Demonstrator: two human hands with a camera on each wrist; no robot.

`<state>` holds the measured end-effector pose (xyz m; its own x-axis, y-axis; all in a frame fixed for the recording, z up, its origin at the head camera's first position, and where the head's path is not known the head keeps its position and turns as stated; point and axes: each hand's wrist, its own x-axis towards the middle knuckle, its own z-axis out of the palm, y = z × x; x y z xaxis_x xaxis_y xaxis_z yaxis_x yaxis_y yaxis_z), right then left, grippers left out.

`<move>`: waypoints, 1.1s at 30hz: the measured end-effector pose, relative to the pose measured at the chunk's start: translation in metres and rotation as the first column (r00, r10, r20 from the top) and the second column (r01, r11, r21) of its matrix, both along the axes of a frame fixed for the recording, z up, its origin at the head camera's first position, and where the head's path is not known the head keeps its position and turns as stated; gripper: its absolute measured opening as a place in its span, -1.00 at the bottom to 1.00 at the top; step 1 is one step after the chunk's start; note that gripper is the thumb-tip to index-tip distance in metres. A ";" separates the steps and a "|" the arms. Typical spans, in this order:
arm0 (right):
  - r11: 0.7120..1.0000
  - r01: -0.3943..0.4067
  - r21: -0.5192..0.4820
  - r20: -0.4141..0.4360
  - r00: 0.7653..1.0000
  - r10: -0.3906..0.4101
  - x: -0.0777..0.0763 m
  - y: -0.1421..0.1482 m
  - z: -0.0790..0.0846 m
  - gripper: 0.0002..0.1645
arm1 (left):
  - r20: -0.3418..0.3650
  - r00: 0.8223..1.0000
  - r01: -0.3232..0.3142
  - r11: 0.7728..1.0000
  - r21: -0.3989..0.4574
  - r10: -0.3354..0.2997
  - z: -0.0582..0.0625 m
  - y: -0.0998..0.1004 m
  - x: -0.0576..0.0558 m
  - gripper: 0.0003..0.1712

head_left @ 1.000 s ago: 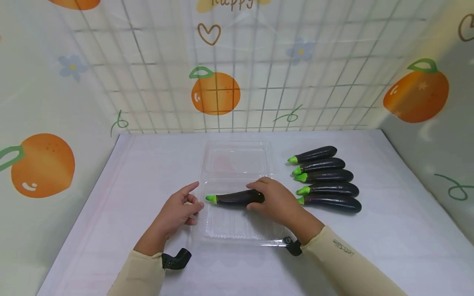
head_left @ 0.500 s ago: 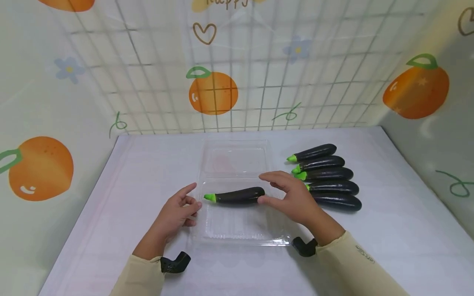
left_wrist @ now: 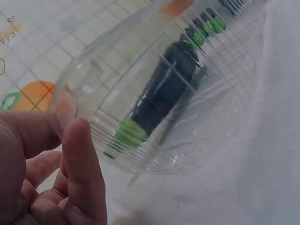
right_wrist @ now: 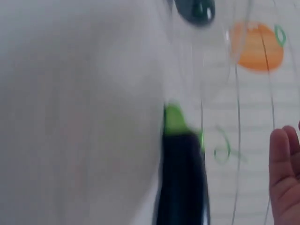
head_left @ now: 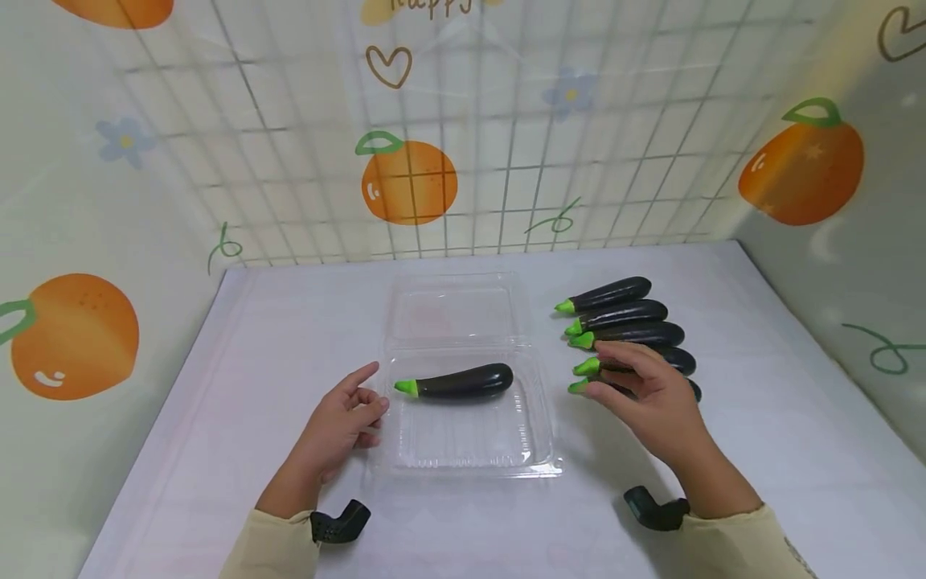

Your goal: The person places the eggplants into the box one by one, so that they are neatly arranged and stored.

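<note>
A dark eggplant (head_left: pixel 466 382) with a green stem lies crosswise in the base of an open clear plastic clamshell container (head_left: pixel 470 465). My left hand (head_left: pixel 340 426) is at the container's left rim, index finger extended and thumb tip close by. In the left wrist view, the thumb (left_wrist: pixel 84 173) overlaps the container's edge. My right hand (head_left: pixel 651 402) hovers over the nearest eggplants at the right, thumb and fingers apart, partly hiding two of them. The right wrist view is blurred; an eggplant (right_wrist: pixel 183 178) stands beside the fingers (right_wrist: pixel 281 159), with a gap between.
Several more eggplants (head_left: pixel 611 293) lie in a slanting row right of the container, stems pointing left. The container's lid (head_left: pixel 456 277) lies folded back toward the wall. A grid wall (head_left: pixel 492 193) with fruit prints closes off the table's back edge.
My right hand has let go of the eggplant in the container and moved right, over the row of eggplants. My left hand has stayed at the container's rim.
</note>
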<state>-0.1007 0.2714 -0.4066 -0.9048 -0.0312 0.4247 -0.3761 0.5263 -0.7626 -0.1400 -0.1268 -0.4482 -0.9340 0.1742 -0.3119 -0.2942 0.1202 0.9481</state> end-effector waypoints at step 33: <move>0.934 0.065 0.352 0.213 0.966 -0.147 0.006 0.108 -0.020 -0.26 | 0.023 0.998 0.051 0.999 -0.001 -0.051 0.001 -0.005 -0.003 -0.22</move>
